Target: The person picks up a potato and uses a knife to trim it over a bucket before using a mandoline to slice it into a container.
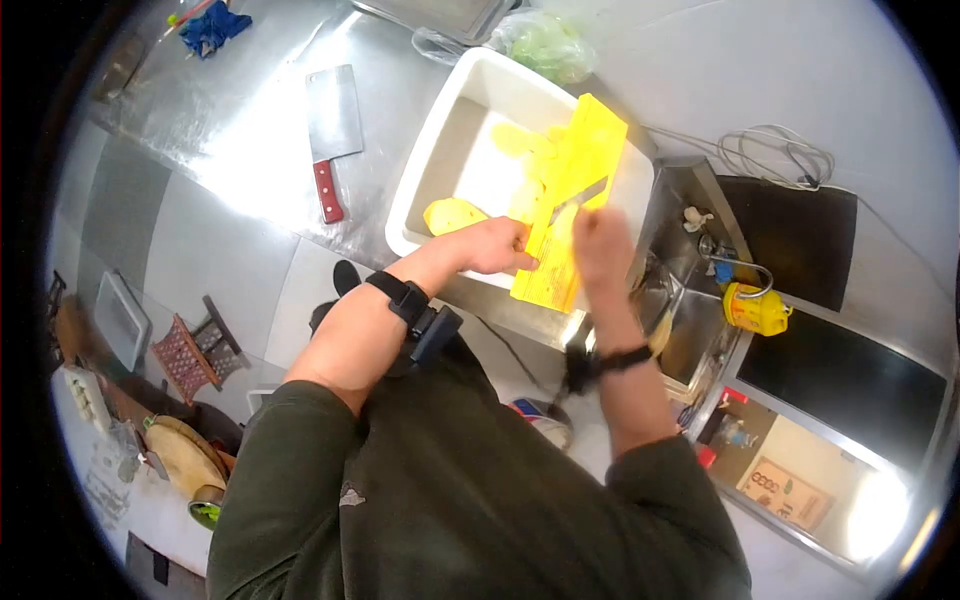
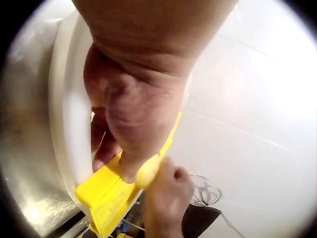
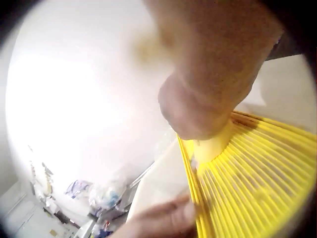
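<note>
One view, the right wrist, shows right hand point(image 3: 208, 94) clutching a pale piece point(image 3: 214, 145); left hand point(image 1: 495, 245) grips the yellow slicer point(image 1: 575, 165).

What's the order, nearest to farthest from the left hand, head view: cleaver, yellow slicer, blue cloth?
1. yellow slicer, gripped by the left hand over the white tub.
2. cleaver, on the steel counter left of the tub.
3. blue cloth, at the counter's far left corner.

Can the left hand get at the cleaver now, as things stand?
Probably not at once: the left hand grips the slicer. The cleaver itself lies uncovered on the table, left of the tub.
</note>
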Available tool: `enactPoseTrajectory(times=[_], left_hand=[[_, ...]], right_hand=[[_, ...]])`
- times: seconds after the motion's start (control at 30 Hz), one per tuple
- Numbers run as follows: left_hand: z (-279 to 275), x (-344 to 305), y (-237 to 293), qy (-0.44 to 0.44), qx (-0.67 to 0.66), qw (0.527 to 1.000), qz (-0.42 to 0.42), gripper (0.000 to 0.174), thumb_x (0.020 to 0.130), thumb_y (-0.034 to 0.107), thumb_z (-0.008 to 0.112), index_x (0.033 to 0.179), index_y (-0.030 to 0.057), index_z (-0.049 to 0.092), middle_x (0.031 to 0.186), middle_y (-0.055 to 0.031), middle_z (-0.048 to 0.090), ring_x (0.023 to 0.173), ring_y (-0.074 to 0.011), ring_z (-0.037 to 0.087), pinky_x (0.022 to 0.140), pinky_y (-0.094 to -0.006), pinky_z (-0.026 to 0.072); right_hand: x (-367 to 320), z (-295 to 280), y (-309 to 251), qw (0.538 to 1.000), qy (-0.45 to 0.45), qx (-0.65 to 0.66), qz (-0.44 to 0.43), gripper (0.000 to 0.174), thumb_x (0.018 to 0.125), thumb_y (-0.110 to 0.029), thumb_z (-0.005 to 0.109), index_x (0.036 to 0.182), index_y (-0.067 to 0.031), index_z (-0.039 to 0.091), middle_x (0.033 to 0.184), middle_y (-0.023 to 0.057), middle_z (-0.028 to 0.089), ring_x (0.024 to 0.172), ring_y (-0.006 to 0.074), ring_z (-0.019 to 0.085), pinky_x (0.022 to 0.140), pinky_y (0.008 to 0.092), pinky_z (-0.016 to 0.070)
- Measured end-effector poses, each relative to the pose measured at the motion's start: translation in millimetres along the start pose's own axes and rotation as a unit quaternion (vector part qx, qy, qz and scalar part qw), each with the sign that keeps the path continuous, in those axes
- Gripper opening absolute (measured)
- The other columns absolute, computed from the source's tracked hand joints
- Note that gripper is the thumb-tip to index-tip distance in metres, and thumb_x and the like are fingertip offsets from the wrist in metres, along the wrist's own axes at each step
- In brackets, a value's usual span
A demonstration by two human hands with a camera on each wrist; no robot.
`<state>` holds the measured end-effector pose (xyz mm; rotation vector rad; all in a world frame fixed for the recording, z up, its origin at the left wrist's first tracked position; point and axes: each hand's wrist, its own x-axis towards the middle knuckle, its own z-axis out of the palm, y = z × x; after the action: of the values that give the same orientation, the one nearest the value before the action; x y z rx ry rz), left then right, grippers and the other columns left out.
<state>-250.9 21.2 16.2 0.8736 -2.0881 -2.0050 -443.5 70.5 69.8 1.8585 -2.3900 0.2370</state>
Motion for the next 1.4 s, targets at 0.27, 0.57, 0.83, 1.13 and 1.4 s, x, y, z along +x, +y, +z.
enactPoseTrajectory(times=[0.27, 0.57, 0.83, 1.13, 1.4], left_hand=[[-2, -3, 1, -0.008, 0.003, 1.0, -0.003, 0.035, 0.083, 0.033, 0.072, 0.087, 0.0018, 0.058, 0.075, -0.011, 0.062, 0.071, -0.0224, 0.057, 0.066, -0.0362, 0.046], [2, 1, 0, -0.014, -0.01, 1.0, 0.011, 0.032, 0.084, 0.031, 0.072, 0.089, 0.0015, 0.06, 0.076, -0.0096, 0.062, 0.071, -0.0199, 0.056, 0.065, -0.0345, 0.046], [-1, -1, 4, -0.007, -0.012, 1.0, -0.004, 0.034, 0.083, 0.03, 0.072, 0.093, -0.0006, 0.062, 0.078, -0.0108, 0.064, 0.073, -0.0202, 0.057, 0.068, -0.0347, 0.0469], [-1, 0, 2, -0.017, -0.025, 0.999, -0.02, 0.032, 0.084, 0.029, 0.072, 0.094, -0.0003, 0.062, 0.079, -0.0082, 0.063, 0.074, -0.0169, 0.056, 0.068, -0.0327, 0.047], [-2, -3, 6, -0.02, -0.027, 0.999, -0.018, 0.032, 0.085, 0.029, 0.071, 0.092, 0.0001, 0.061, 0.077, -0.0072, 0.062, 0.072, -0.0172, 0.055, 0.067, -0.0327, 0.0466]], right_hand=[[35, 25, 10, 0.996, 0.065, -0.05, -0.046, 0.021, 0.087, -0.029, 0.064, 0.077, -0.0108, 0.06, 0.083, 0.0114, 0.062, 0.067, 0.0342, 0.063, 0.056, 0.0449, 0.0509], [34, 22, 12, 0.991, 0.108, 0.009, -0.073, 0.023, 0.09, -0.029, 0.06, 0.081, -0.0079, 0.06, 0.09, 0.0116, 0.061, 0.079, 0.0346, 0.064, 0.066, 0.0474, 0.0517], [-45, -28, -2, 0.998, 0.04, 0.052, -0.016, 0.026, 0.093, -0.034, 0.059, 0.089, -0.0084, 0.058, 0.094, 0.0117, 0.063, 0.074, 0.0377, 0.063, 0.066, 0.0481, 0.0511], [-51, -41, -26, 0.992, -0.108, -0.026, 0.064, 0.038, 0.095, -0.043, 0.053, 0.092, -0.0058, 0.057, 0.074, 0.0196, 0.067, 0.071, 0.0412, 0.066, 0.067, 0.0514, 0.0503], [-64, -28, -10, 0.999, -0.022, 0.022, 0.01, 0.029, 0.09, -0.035, 0.06, 0.086, -0.0061, 0.057, 0.063, 0.0174, 0.064, 0.059, 0.0384, 0.064, 0.055, 0.0482, 0.05]])
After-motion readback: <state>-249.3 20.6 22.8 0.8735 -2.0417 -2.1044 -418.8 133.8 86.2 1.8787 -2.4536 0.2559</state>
